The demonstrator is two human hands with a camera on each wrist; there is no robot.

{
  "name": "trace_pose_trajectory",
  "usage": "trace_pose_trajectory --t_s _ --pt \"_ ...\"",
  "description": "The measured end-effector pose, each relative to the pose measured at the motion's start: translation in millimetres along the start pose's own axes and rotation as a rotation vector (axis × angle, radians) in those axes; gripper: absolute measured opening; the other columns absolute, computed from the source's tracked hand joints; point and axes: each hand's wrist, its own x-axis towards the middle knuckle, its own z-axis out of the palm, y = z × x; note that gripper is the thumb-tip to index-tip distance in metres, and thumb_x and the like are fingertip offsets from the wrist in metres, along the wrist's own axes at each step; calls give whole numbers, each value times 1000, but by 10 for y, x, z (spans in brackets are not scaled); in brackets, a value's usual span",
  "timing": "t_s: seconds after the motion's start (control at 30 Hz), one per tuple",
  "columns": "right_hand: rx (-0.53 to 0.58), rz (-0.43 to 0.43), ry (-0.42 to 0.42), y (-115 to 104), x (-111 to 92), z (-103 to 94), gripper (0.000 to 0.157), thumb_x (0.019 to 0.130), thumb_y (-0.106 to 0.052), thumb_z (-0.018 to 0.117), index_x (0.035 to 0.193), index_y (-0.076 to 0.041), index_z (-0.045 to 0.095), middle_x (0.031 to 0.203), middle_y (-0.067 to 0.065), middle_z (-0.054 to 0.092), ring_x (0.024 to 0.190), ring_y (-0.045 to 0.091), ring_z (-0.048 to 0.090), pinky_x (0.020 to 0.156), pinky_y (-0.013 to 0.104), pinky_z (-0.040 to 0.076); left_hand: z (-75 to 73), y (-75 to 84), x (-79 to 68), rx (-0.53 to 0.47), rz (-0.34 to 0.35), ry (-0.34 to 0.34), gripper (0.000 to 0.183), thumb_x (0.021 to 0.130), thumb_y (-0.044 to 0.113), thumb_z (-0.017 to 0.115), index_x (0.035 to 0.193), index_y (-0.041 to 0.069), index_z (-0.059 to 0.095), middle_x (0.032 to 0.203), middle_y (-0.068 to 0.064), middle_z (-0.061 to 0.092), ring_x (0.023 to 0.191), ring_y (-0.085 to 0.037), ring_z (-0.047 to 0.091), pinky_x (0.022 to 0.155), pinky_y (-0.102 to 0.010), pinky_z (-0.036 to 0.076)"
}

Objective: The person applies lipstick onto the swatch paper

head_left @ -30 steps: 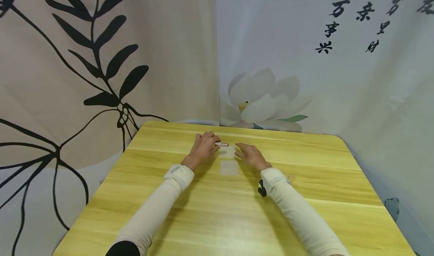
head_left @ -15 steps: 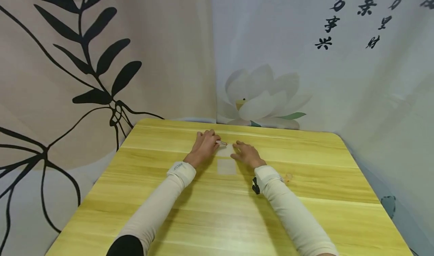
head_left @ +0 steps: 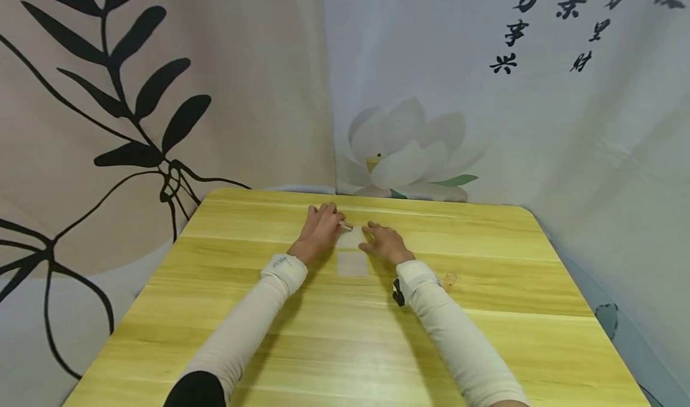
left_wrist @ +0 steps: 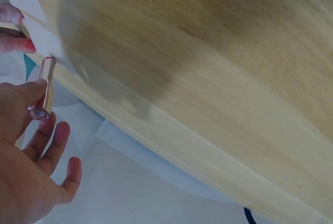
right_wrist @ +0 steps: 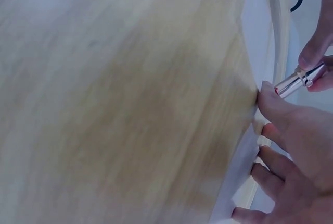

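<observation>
My left hand (head_left: 319,230) pinches a small shiny metallic tube (left_wrist: 43,91), much like a lipstick, between thumb and fingers. In the right wrist view the tube (right_wrist: 292,84) shows a silvery-pink body with some red at its near end. It is held tilted over the far white square sheet (head_left: 349,239). My right hand (head_left: 384,243) lies at the right edge of that sheet, with its fingertips down on or beside it and holding nothing. A second white square (head_left: 352,264) lies flat just nearer to me.
A wood-grain table (head_left: 334,347) spans the view, its far edge close beyond my hands. Right of my right wrist lies a small, faint orange ring-like thing (head_left: 450,279). Printed cloth (head_left: 259,96) hangs behind the table.
My right hand has come slightly closer to the sheet and the tube, its fingers lowering at the sheet's edge. The tube has tilted in my left hand. The head view has shifted right.
</observation>
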Motion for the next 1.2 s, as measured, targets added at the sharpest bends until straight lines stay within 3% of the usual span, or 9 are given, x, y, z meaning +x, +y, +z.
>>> trace_pose_trajectory --t_s 0.87,1.2 --pt "-47 -35 -20 -15 31 -7 66 102 -32 69 161 -22 41 161 21 39 146 40 42 119 56 30 -28 2 -13 24 11 -12 14 100 19 71 112 17 79 105 -7 61 98 -27 57 89 -47 37" --pt "-107 -67 -11 -29 40 -18 51 103 -32 67 151 -18 57 156 22 47 134 45 54 110 56 42 -42 -10 -19 27 15 -15 13 101 17 70 110 15 79 102 -6 60 97 -28 56 88 -47 36"
